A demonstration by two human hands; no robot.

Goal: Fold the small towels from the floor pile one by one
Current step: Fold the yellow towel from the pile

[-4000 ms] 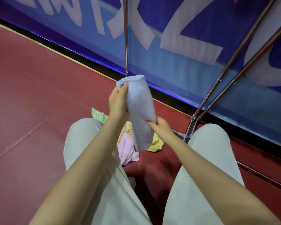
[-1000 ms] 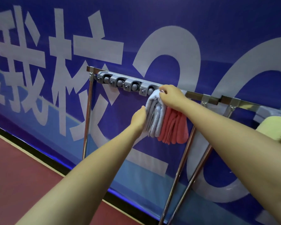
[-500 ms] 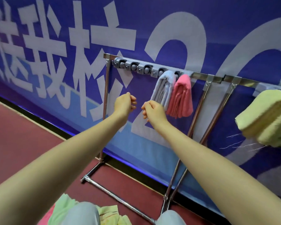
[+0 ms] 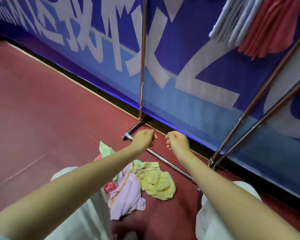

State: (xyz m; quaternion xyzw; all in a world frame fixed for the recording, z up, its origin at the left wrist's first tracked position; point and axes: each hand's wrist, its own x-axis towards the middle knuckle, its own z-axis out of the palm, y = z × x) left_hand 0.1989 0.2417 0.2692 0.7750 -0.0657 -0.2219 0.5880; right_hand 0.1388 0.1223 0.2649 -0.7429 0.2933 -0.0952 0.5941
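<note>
A pile of small crumpled towels lies on the red floor between my knees: a lilac towel [image 4: 126, 193], a yellow towel [image 4: 158, 182], a green towel [image 4: 105, 149] and a bit of a pink towel [image 4: 109, 186]. My left hand [image 4: 145, 138] and my right hand [image 4: 176, 140] hover side by side above the far edge of the pile, fingers curled, holding nothing. Two folded towels hang at the top right: a light blue towel [image 4: 232, 23] and a coral towel [image 4: 270, 28].
A chrome rack stands against the blue banner wall [image 4: 189, 104]: an upright post [image 4: 142, 66], a floor bar [image 4: 170, 164] just past the pile, and slanted legs [image 4: 260, 110] on the right. My knees in pale trousers [image 4: 220, 213] flank the pile.
The light blue towel I held now hangs on the rack beside the coral one. Both hands let go and dropped down; my view has tilted to the floor pile.
</note>
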